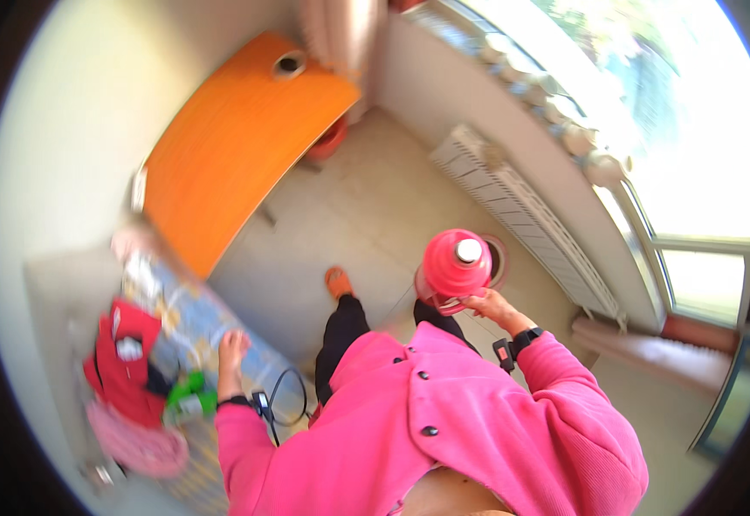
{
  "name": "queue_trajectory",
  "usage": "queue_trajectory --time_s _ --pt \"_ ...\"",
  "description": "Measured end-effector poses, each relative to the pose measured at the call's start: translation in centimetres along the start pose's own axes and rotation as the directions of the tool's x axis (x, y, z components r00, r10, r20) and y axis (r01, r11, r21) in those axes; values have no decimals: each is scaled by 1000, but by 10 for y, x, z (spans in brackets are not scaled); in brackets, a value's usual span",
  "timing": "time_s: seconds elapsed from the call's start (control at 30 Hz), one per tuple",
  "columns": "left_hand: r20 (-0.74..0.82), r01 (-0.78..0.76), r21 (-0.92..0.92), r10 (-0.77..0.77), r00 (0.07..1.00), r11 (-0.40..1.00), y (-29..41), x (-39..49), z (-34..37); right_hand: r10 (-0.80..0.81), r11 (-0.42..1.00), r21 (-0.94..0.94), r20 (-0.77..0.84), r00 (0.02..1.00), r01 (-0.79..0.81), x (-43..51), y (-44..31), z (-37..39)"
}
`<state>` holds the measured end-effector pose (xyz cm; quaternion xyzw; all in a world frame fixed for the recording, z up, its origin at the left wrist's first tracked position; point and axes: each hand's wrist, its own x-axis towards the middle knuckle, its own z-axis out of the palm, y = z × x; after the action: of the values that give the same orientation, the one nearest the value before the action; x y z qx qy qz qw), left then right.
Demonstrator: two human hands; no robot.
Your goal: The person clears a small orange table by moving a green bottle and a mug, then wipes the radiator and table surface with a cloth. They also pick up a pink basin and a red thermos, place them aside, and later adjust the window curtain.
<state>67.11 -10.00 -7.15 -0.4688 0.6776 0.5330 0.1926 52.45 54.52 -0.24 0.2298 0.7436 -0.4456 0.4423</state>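
Note:
My right hand [494, 308] grips the handle of a pink thermos flask [447, 274] with a white stopper [468, 250]. The flask hangs upright in front of my right leg, seen from above. Partly hidden behind it is a round bin or bucket [497, 261] on the floor, with a dark inside and a pale rim. My left hand [234, 347] is held out at my left side, over the edge of a bed or bench with a blue patterned cover [191, 309]. Its fingers are loosely bent, and nothing shows in them.
An orange-topped table [239, 142] stands ahead to the left, bearing a roll of tape or cup [289, 64]. A red stool [330, 138] is partly under it. A white radiator [530, 219] lines the window wall. Red clothing [126, 367] and a green packet [192, 395] lie left.

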Motion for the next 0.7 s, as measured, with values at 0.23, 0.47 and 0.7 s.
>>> queue_trajectory --time_s 0.23,0.47,0.7 --pt "112 -48 91 37 993 995 92 23 25 -70 978 194 -53 996 79 -11 9 -9" --pt "191 -247 -66 256 948 967 143 30 42 -127 965 215 -112 985 149 -41 32 -11" --pt "127 -134 98 121 984 986 117 -1 41 90 986 156 -169 982 -64 -39 23 -15"
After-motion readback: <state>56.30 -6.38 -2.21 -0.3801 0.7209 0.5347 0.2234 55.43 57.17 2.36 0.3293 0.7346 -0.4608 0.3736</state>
